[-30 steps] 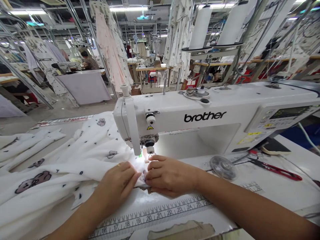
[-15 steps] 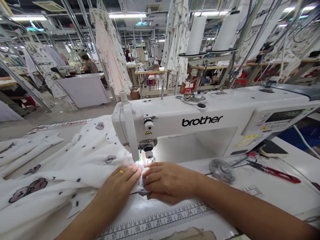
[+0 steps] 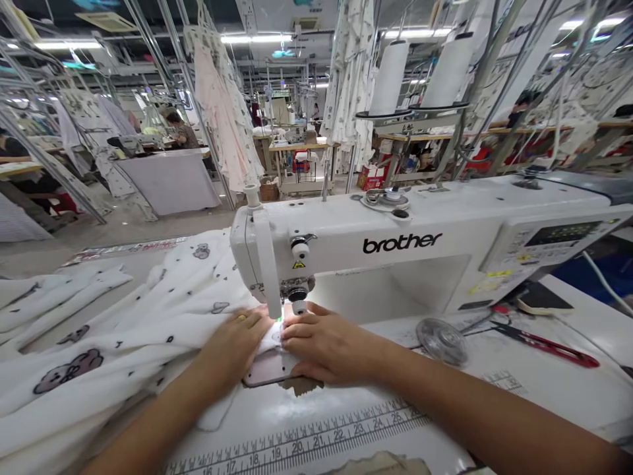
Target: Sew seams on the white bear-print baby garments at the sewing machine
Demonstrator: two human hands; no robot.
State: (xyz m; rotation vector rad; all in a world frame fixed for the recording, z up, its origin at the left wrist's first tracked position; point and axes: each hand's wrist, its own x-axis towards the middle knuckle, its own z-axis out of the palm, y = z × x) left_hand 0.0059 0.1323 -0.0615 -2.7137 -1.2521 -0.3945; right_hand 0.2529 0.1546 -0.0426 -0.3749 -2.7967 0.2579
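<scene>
A white plush fabric [image 3: 198, 303] printed with brown bears runs under the needle area of a white Brother sewing machine [image 3: 341, 227]. My left hand [image 3: 242, 336], with a gold ring, lies flat on the fabric just left of the presser foot, fingers stretched out together. At the right edge of the fabric, my right hand [image 3: 321, 343] rests its fingers on the cloth beside the needle, the thumb apart on the machine bed [image 3: 267, 371]. Both sets of fingertips are partly hidden behind the machine head.
Red-handled thread snips [image 3: 548, 344] and a clear round plastic disc [image 3: 442, 341] lie right of my right forearm. A ruler strip [image 3: 316, 439] runs along the front. Thread cones [image 3: 390, 79] stand behind the machine. Farther off are hanging garments [image 3: 222, 112] and a person [image 3: 180, 130].
The fabric has moved away from me under the needle, baring more of the metal bed in front. Both hands have moved forward with it. The view has shifted slightly.
</scene>
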